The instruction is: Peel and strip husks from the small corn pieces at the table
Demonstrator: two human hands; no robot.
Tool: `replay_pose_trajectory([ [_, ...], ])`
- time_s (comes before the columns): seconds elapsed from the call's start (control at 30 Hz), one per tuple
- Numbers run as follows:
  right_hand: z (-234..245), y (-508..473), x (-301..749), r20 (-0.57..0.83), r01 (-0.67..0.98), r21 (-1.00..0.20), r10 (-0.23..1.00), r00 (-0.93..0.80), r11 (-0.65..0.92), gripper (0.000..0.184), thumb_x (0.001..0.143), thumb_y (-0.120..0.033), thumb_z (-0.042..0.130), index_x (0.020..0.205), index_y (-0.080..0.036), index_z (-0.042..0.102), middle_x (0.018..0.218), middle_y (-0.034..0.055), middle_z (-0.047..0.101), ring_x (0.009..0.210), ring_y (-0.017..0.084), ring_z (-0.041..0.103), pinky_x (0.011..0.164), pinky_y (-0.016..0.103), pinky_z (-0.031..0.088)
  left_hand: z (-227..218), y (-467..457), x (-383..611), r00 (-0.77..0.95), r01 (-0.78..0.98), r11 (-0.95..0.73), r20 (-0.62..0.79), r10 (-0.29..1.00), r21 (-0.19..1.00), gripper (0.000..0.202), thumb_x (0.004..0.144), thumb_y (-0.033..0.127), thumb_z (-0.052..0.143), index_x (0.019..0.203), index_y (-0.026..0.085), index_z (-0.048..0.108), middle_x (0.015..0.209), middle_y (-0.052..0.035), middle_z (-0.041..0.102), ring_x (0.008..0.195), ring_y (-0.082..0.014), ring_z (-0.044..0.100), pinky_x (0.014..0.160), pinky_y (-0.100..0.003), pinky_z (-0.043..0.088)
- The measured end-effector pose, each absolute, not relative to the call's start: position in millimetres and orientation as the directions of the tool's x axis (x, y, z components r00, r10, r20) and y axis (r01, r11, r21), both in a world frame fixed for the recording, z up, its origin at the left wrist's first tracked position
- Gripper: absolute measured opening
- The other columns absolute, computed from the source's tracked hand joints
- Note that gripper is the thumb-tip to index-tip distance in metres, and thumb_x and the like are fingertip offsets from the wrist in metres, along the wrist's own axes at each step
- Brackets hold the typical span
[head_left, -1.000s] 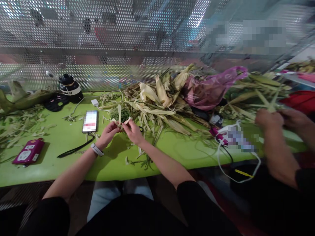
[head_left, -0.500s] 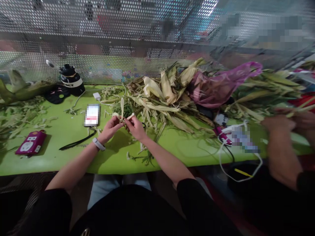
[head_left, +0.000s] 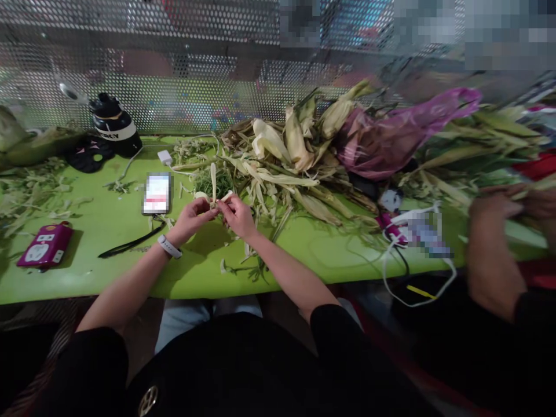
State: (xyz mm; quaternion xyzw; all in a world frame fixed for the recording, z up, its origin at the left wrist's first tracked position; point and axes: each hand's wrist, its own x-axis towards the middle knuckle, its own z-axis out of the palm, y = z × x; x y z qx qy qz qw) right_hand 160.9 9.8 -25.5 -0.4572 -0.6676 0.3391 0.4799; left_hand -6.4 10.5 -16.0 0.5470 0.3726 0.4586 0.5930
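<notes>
Pale corn husk strips [head_left: 213,178] fan out from between my fingertips, one standing upright and others pointing left and right. My left hand [head_left: 195,219], with a white band at the wrist, pinches them from the left. From the other side, my right hand [head_left: 238,216] is closed on the same strips, thumb and fingers together. Where the strips meet is partly hidden by the fingers. Just behind lies a heap of thin green shreds [head_left: 217,184]. A larger pile of corn husks [head_left: 299,145] spreads beyond and to the right.
On the green table [head_left: 125,278] are a phone [head_left: 157,194], a magenta power bank-like box [head_left: 46,245] and a dark bottle [head_left: 115,127]. Farther right are a pink plastic bag [head_left: 377,142], white cables [head_left: 384,284] and a co-worker's hands [head_left: 495,208]. A perforated metal panel [head_left: 174,75] stands behind.
The view has tilted down slightly, so the table things sit higher. Both hands stay together at the husk strips, with only small finger movement.
</notes>
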Motion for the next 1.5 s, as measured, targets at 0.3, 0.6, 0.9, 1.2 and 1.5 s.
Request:
replay_pose_trajectory([
  [0.3, -35, 17, 165, 0.31, 0.367, -0.846, 0.917, -0.252, 0.387, 0.038, 0.093, -0.056, 0.046, 0.092, -0.021, 0.06, 0.065, -0.0014, 0.061, 0.057, 0.014, 0.056, 0.058, 0.025, 0.044, -21, 12, -7, 0.235, 0.031, -0.102, 0.092, 0.968, 0.994, 0.02, 0.083, 0.03, 0.066, 0.099, 0.018, 0.062, 0.08, 0.0002, 0.059, 0.074, -0.0113, 0.058, 0.074, -0.027, 0.053],
  [0.6, -37, 14, 164, 0.475, 0.605, -0.497, 0.778, -0.411, 0.622, 0.031, 0.098, -0.038, 0.045, 0.099, -0.021, 0.071, 0.094, 0.0091, 0.063, 0.088, 0.02, 0.059, 0.08, 0.033, 0.047, -26, 29, -22, 0.029, 0.234, -0.192, 0.19, 0.981, 0.953, 0.019, 0.08, 0.02, 0.064, 0.099, 0.018, 0.067, 0.075, -0.0013, 0.057, 0.071, -0.0148, 0.052, 0.07, -0.028, 0.046],
  [0.9, -25, 20, 172, 0.599, 0.589, -0.452, 0.717, -0.357, 0.67, 0.03, 0.099, -0.039, 0.041, 0.092, -0.023, 0.066, 0.106, 0.0093, 0.066, 0.112, 0.024, 0.055, 0.112, 0.05, 0.031, -10, 19, -19, 0.352, 0.348, -0.34, 0.214, 0.911, 0.874, 0.01, 0.073, 0.017, 0.069, 0.082, 0.019, 0.072, 0.078, -0.0055, 0.061, 0.07, -0.0179, 0.052, 0.072, -0.033, 0.044],
  [1.2, -25, 18, 171, 0.389, 0.443, -0.791, 0.906, -0.166, 0.421, 0.034, 0.094, -0.052, 0.046, 0.089, -0.02, 0.058, 0.076, 0.0033, 0.065, 0.071, 0.017, 0.06, 0.07, 0.03, 0.045, -4, 11, -16, 0.298, 0.042, -0.138, 0.119, 0.947, 0.99, 0.032, 0.078, 0.019, 0.069, 0.11, 0.02, 0.067, 0.09, -0.0038, 0.062, 0.084, -0.0156, 0.061, 0.082, -0.035, 0.055],
  [1.5, -25, 14, 164, 0.363, 0.325, -0.864, 0.923, -0.128, 0.385, 0.031, 0.092, -0.051, 0.049, 0.089, -0.021, 0.057, 0.069, -0.0002, 0.06, 0.063, 0.015, 0.056, 0.066, 0.028, 0.046, -7, 12, -8, 0.194, -0.498, 0.37, -0.315, 0.929, 0.784, 0.012, 0.079, 0.01, 0.068, 0.09, 0.013, 0.065, 0.088, -0.0043, 0.067, 0.083, -0.0131, 0.067, 0.088, -0.033, 0.058],
])
